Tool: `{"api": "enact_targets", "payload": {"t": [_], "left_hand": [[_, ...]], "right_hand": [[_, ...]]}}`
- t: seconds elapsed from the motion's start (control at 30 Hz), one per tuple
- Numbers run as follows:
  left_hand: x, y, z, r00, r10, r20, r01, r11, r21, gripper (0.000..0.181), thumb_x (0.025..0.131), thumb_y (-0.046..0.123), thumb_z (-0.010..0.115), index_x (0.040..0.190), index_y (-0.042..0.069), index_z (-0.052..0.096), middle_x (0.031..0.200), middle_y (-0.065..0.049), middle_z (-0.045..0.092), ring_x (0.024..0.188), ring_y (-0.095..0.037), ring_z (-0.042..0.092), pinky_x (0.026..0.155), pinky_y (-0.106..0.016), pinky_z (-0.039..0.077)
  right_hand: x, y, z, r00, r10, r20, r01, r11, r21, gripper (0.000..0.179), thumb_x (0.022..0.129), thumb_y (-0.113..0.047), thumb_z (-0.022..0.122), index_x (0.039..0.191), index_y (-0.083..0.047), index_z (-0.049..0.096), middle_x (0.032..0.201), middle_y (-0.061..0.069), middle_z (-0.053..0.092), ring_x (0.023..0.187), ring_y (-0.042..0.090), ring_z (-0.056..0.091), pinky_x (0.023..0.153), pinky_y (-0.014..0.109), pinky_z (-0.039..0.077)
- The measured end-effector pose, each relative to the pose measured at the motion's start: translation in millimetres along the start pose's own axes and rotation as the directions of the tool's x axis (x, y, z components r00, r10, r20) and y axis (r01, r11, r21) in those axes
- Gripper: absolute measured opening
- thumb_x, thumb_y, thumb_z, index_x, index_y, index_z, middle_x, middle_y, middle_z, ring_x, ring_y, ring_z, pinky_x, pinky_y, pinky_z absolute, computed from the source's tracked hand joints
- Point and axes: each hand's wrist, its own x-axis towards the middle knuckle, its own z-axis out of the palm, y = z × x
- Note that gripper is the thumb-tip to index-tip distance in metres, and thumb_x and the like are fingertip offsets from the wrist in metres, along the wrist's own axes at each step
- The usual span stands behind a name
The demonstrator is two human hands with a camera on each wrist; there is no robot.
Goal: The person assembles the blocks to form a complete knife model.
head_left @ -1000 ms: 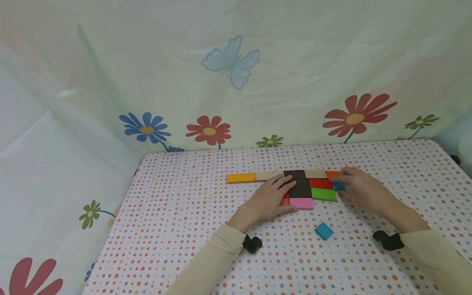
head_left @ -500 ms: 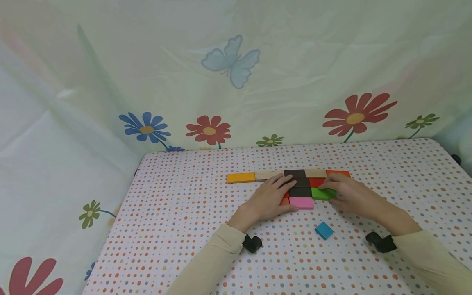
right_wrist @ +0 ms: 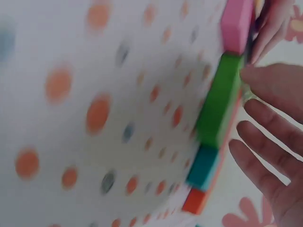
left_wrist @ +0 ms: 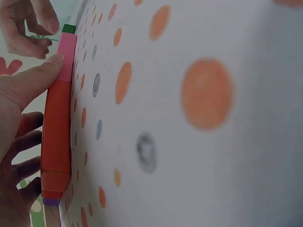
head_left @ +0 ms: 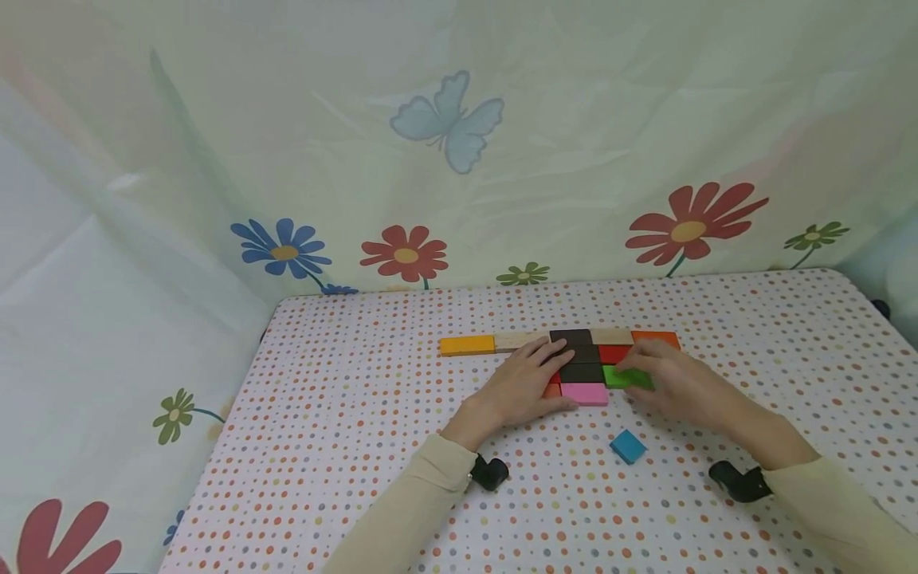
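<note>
Flat wooden blocks lie edge to edge on the table. My left hand point(head_left: 512, 391) rests on their left part, fingers spread over the dark blocks point(head_left: 582, 372), its thumb by the pink block point(head_left: 584, 394). Orange and red blocks lie partly hidden under that hand. Over the right part is my right hand point(head_left: 677, 379), fingers loosely bent, thumb close to the green block point(right_wrist: 220, 104). Beyond the green one, the right wrist view shows a teal block point(right_wrist: 203, 166), which the right hand covers in the head view.
A loose blue block point(head_left: 628, 446) lies nearer the body. The far row holds a yellow block point(head_left: 467, 345), pale wood blocks point(head_left: 611, 336) and an orange block point(head_left: 660, 338). Behind the dotted tabletop point(head_left: 323, 446) hangs a flowered cloth point(head_left: 574, 159).
My right hand has moved left and slightly nearer, from the teal block at the right end to the green block, uncovering the far orange block. My left hand has stayed in place.
</note>
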Motion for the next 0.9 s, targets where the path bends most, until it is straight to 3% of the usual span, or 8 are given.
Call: {"api": "enact_targets", "payload": {"t": [0.17,0.37,0.57,0.8,0.9], "left_hand": [[0.7,1.7,-0.6,1.0,-0.006,0.002,0.006,1.0,0.001,0.076,0.104,0.055,0.057,0.165,0.016,0.034,0.172,-0.003,0.027,0.159,-0.024,0.02,0.128,-0.035,0.017],[0.0,2.0,-0.7,1.0,-0.012,0.007,0.012,1.0,-0.003,0.076,0.105,0.057,0.056,0.165,0.017,0.034,0.172,-0.002,0.027,0.159,-0.023,0.02,0.128,-0.035,0.017],[-1.5,1.2,-0.9,1.0,-0.017,0.012,0.017,1.0,-0.014,0.076,0.104,0.057,0.056,0.165,0.017,0.033,0.172,-0.002,0.026,0.16,-0.022,0.019,0.128,-0.035,0.015],[-1.9,0.6,-0.8,1.0,-0.01,0.004,0.01,1.0,-0.008,0.076,0.104,0.056,0.056,0.165,0.017,0.033,0.172,-0.002,0.026,0.159,-0.023,0.019,0.128,-0.035,0.017],[-1.6,0.4,-0.4,1.0,-0.003,0.001,0.003,1.0,-0.006,0.076,0.105,0.056,0.056,0.165,0.016,0.033,0.172,-0.002,0.026,0.159,-0.023,0.019,0.128,-0.035,0.017]], "right_hand": [[-14.3,-16.9,-2.2,0.992,-0.098,0.08,0.087,0.987,0.136,0.029,0.082,-0.021,0.091,0.108,-0.016,0.078,0.107,-0.004,0.064,0.097,0.019,0.061,0.08,0.039,0.06],[-33.5,-29.6,6.8,0.971,-0.116,0.211,0.075,0.979,0.189,0.033,0.081,-0.028,0.092,0.108,-0.015,0.078,0.11,-0.005,0.06,0.095,0.012,0.06,0.08,0.032,0.059],[-43.6,-26.8,15.2,0.974,-0.105,0.2,0.065,0.978,0.198,0.034,0.081,-0.013,0.09,0.112,-0.011,0.076,0.112,-0.003,0.06,0.094,0.008,0.059,0.076,0.029,0.058],[-44.9,-28.9,19.3,0.983,-0.105,0.152,0.077,0.981,0.178,0.029,0.082,-0.02,0.091,0.107,-0.014,0.077,0.11,-0.005,0.06,0.092,0.005,0.058,0.074,0.028,0.057],[-41.7,-28.8,17.2,0.985,-0.053,0.167,0.028,0.988,0.149,0.029,0.081,-0.014,0.091,0.106,-0.014,0.077,0.11,-0.003,0.06,0.093,0.009,0.06,0.076,0.031,0.059]]}}
